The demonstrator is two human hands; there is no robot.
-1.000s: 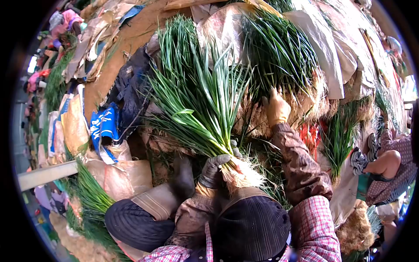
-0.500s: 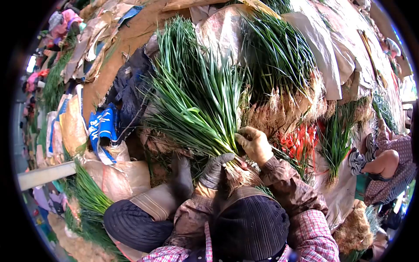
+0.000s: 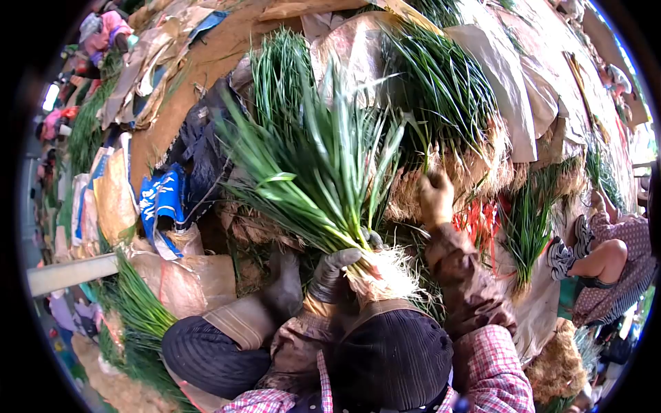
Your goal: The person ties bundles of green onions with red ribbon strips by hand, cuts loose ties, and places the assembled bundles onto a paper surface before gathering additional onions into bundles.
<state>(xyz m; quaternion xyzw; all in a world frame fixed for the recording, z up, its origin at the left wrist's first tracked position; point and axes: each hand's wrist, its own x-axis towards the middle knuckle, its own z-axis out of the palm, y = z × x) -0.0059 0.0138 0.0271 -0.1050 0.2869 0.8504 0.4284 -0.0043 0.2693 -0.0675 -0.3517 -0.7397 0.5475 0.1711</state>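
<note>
My left hand (image 3: 332,274), in a dark grey glove, is wrapped round a bunch of green stalks (image 3: 320,186) just above its pale roots (image 3: 385,274). The leaves fan up and away and are partly blurred. My right hand (image 3: 436,198), in a tan glove, is closed at the root edge of a green pile (image 3: 447,89). A thin stalk seems to rise from its fingertips, though blur hides the exact grip. Another leafy pile (image 3: 281,76) lies behind the held bunch.
Red strips (image 3: 476,221) lie right of my right hand, beside a smaller bunch (image 3: 529,227). A blue printed sack (image 3: 162,199) and a pale bar (image 3: 72,275) are at the left. Another person's legs (image 3: 602,261) show at the right, more people at the far left.
My right hand went from the pile to the held bunch, then back up to the pile's roots. My left hand has kept its hold, and the bunch's leaves have spread wider.
</note>
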